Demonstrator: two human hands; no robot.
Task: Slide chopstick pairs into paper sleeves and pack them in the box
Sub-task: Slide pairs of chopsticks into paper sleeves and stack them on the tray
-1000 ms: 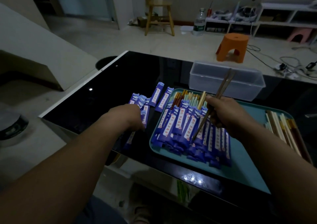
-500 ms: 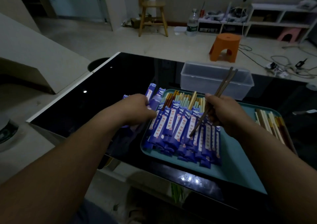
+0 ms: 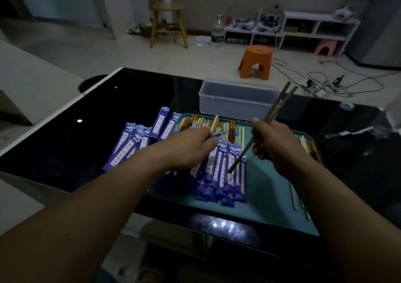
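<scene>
1. The chopsticks (image 3: 240, 158) looked thin, light and stiff. I think they would not bend, but the two sticks could slip apart or cross over. A good place to hold them was near the middle, with both sticks pressed side by side.
2. The sleeve (image 3: 219, 133) was paper, so I guess it was very light and floppy. It could crumple or tear if squeezed hard. It was best held close to its open end, so the mouth would not wobble.
3. The right hand (image 3: 274, 143) was curled tight round the chopsticks, near their middle. Their top ends poked up and away past the hand. Their low ends pointed down toward the left hand (image 3: 191, 147).
4. The left hand was stretched out with its back facing up. Its fingers were pinched together on one blue sleeve. Only the tip of it stuck out past the fingers, toward the right hand.
5. The two hands were near each other but not touching. The chopsticks were not in the sleeve yet.
6. Under both hands lay a tray (image 3: 271, 196) with a heap of sleeves (image 3: 221, 174). More sleeves lay on the table (image 3: 97, 130), left of the left hand. Loose sticks (image 3: 196, 121) lay just past its fingers.
7. The box (image 3: 236, 102) sat past both hands, beyond the tray.
</scene>
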